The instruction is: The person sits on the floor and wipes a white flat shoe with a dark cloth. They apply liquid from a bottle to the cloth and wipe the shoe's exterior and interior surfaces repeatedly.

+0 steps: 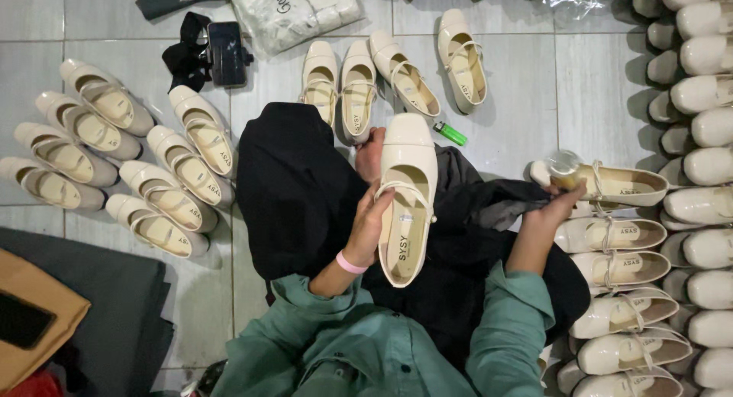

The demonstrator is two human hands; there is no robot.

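**Desk:** Fingers first, please. What are they doing?

**Photographer:** Fingers (379, 206) of the left hand (370, 227) are wrapped round the side of a cream strap shoe (406, 195), clamped on it near the strap. The shoe is held sole down over the person's lap, toe pointing to the far side, insole facing the camera. A pink wristband (350, 263) sits on that wrist.

**Desk:** And the right hand?

**Photographer:** The right hand (561, 202) reaches out to the right, fingers closed on a small round-topped container (564, 168), just over the nearest shoe of the right-hand row (622, 185). What the container holds cannot be told.

**Desk:** Setting?

**Photographer:** A grey tiled floor (519, 91). The person sits on it in green sleeves (504, 328) with black cloth (305, 191) across the lap. Matching cream shoes lie all around: a cluster on the left (122, 160), four on the far side (393, 72), and a stack of pairs down the right (618, 267), with more toes lined along the right edge (706, 168).

**Desk:** Any other items?

**Photographer:** A green lighter (450, 133) lies on the floor just right of the held shoe's toe. A dark phone (226, 53) rests on a black strap (187, 57) at the far left, beside a clear plastic bag (294, 11). A brown flat piece (34, 313) lies on grey fabric at the near left corner.
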